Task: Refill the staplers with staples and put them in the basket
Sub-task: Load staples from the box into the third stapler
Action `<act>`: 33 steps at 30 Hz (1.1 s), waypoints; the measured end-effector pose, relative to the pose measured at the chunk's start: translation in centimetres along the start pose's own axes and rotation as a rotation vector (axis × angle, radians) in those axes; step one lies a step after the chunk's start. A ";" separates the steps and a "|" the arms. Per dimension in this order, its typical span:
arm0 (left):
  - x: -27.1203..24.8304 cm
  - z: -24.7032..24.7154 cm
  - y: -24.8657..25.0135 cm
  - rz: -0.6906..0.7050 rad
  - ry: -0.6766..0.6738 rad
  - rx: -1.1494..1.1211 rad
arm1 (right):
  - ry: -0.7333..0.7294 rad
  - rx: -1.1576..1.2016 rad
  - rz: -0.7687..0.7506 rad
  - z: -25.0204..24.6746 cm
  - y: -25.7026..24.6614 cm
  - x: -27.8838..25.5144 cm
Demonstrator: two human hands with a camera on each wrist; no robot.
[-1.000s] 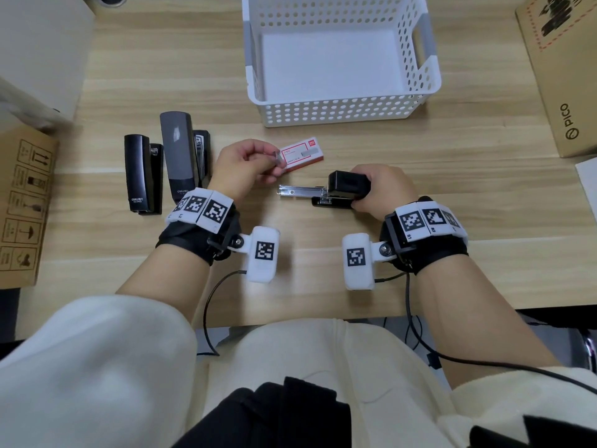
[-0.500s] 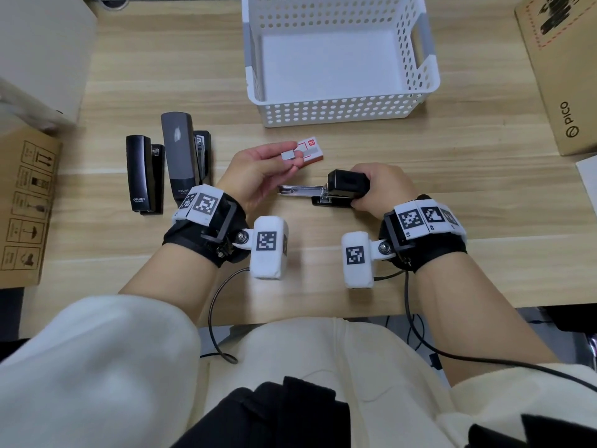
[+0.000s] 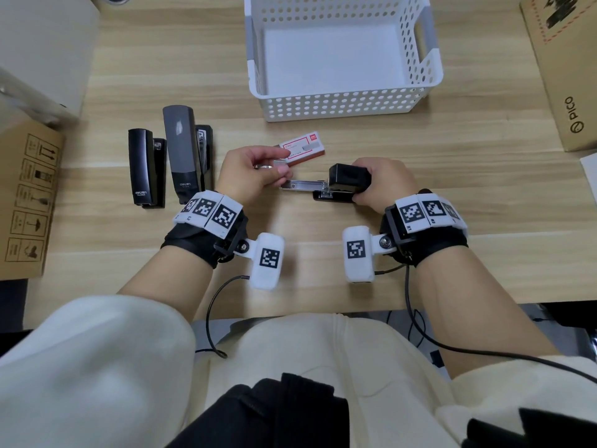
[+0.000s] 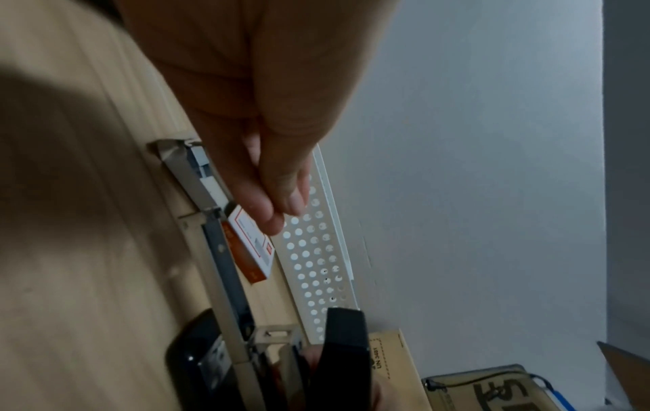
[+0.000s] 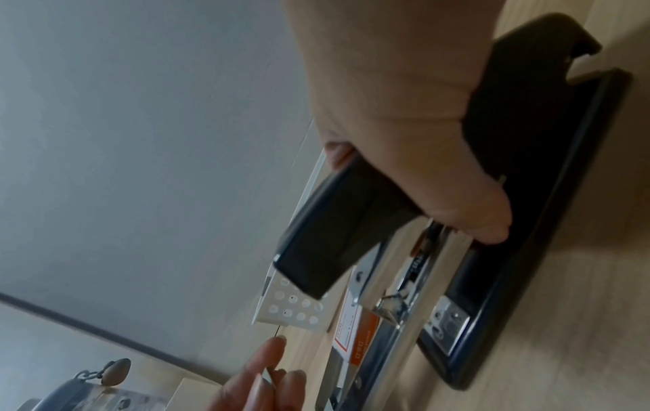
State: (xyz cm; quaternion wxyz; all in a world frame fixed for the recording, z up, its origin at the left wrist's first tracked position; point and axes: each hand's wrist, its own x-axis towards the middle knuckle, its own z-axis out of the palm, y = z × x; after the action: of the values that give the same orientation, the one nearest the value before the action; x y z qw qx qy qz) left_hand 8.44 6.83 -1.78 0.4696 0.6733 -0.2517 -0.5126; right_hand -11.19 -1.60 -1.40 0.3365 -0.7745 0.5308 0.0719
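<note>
Now staple box (image 3: 303, 148) back on table (image 3: 452, 176), left grip (image 3: 255, 176) pinching staple strip (image 3: 278, 163).

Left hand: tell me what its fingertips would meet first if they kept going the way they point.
The left hand pinches a staple strip, fingertips pointing right. Next in line is probably the red-and-white staple box, just past them, though depth is unclear.

Just beside the staple box (image 3: 302, 149), toward the person: left hand (image 3: 255, 174) pinching what looks like a strip of staples (image 3: 274, 163). Right of that, right hand (image 3: 382, 184) gripping the opened black stapler (image 3: 339, 185), metal magazine (image 3: 302, 184) exposed. Beyond the box, white perforated basket (image 3: 339, 103).
</note>
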 end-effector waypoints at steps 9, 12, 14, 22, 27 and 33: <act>0.1 -0.4 -0.3 -0.058 -0.009 -0.039 | 0.006 0.003 0.003 0.1 0.0 0.0; -0.1 -0.6 -0.1 -0.139 -0.065 -0.218 | 0.007 -0.003 0.005 0.1 0.0 0.0; -0.2 -0.7 0.2 -0.168 -0.064 -0.291 | 0.005 -0.005 0.006 0.0 0.0 0.0; 0.2 -0.7 0.3 -0.165 -0.054 -0.335 | 0.002 0.000 0.006 -0.1 -0.1 -0.1; 0.0 -0.6 0.4 -0.164 -0.085 -0.296 | 0.004 -0.006 0.007 0.0 -0.1 -0.1; -0.1 -0.6 1.0 -0.218 -0.068 -0.289 | 0.007 0.006 0.008 0.0 0.0 -0.1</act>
State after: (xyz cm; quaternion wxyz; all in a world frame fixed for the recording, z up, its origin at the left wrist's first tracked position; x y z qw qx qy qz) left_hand 9.09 6.75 -0.83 0.4944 0.6043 -0.1164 -0.6139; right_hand -11.22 -1.54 -1.33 0.3366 -0.7715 0.5354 0.0690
